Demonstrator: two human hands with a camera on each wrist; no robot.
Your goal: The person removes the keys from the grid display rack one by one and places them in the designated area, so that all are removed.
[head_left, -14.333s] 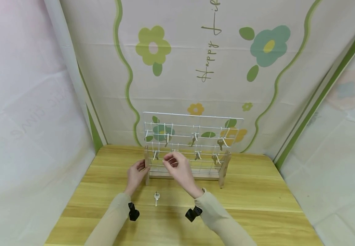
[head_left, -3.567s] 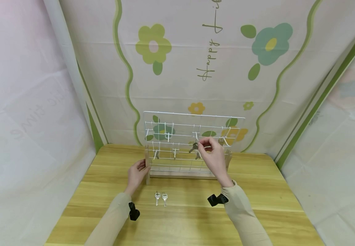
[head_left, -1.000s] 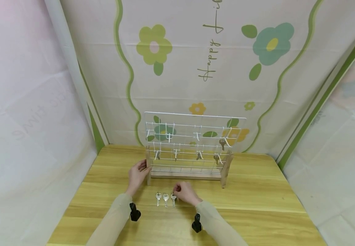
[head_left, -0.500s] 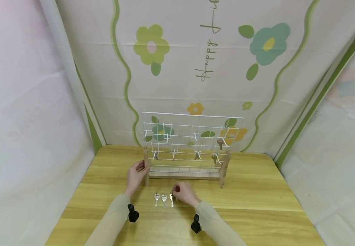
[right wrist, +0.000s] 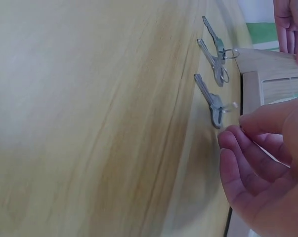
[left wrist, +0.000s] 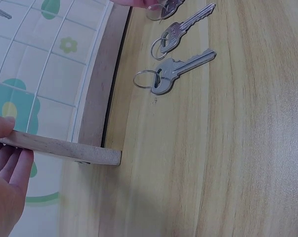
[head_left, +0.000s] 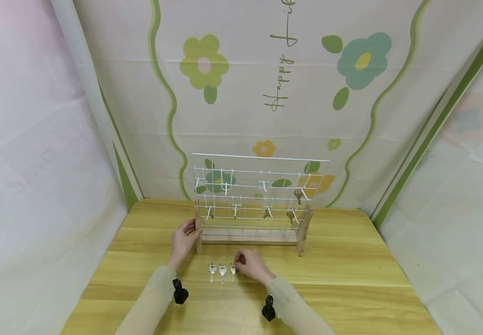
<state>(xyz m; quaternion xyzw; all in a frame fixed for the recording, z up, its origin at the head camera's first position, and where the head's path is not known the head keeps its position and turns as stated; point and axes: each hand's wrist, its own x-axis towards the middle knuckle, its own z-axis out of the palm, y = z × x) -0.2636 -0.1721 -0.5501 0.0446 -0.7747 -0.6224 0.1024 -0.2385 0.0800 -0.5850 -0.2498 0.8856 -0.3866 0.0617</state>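
Rack (head_left: 247,239) is holding hung keys (head_left: 298,196); 3 silver ringed keys (head_left: 222,270) lying nr R hand (head_left: 251,264), loosely curling, empty; L hand (head_left: 183,242) gripping rack end (left wrist: 72,149).

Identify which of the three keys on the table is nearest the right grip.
The rightmost key of the three, head view: it lies by the right grip; the others farther left.

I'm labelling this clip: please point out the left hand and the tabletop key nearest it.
Left hand (head_left: 182,241), head view: near the thumb's base.
Nearest tabletop key (left wrist: 173,72), left wrist view: where bow meets blade.
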